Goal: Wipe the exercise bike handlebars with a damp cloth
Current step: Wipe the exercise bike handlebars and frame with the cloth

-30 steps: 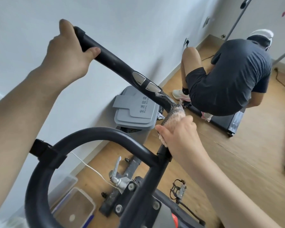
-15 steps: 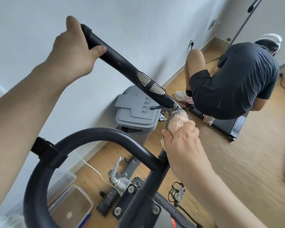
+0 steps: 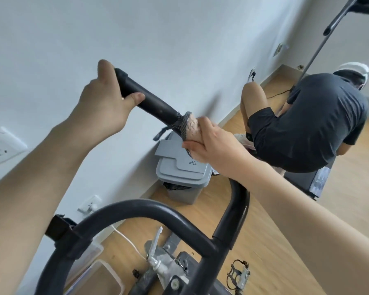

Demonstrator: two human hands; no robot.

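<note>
The black handlebar of the exercise bike rises from the lower frame toward the wall. My left hand grips its far end, thumb over the bar. My right hand holds a pink and grey cloth wrapped around the bar's middle, covering the metal sensor pads. A lower curved bar loops across the bottom of the view.
A grey lidded bin stands against the white wall below the bar. Another person crouches on the wooden floor at the right beside a dark machine. A clear plastic box and a bike pedal lie below.
My right hand has slid the cloth up the handlebar from the bend to its middle, over the sensor pads. My left hand has kept its grip on the bar's end.
</note>
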